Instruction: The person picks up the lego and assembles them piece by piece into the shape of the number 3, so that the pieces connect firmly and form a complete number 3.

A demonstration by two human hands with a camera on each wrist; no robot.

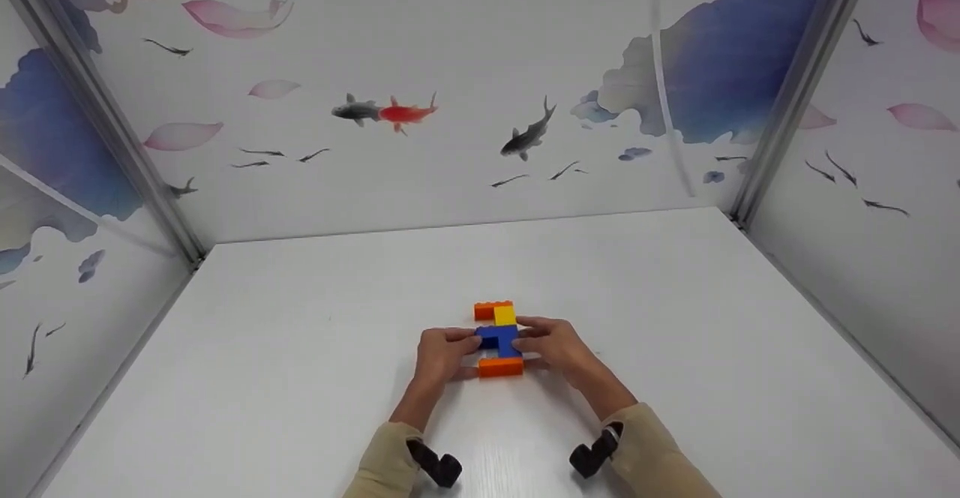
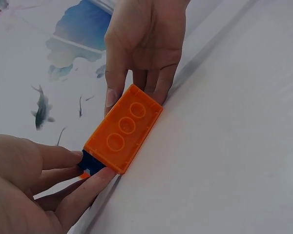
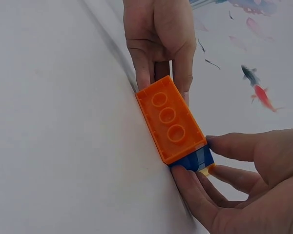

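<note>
A joined row of toy building bricks lies on its side between my hands. At its near end is an orange brick, whose hollow underside with three rings faces me in both wrist views. Behind it come blue bricks, then a yellow brick and another orange brick at the far end. From the left, my left hand pinches the blue part, one finger along the near orange brick. My right hand grips the other side of the blue and yellow bricks. Some fingertips are hidden behind the bricks.
The white tabletop spreads around both hands. Walls printed with fish and petals, such as the back wall, enclose it at the rear and sides. Black wrist cameras sit at the left cuff and right cuff.
</note>
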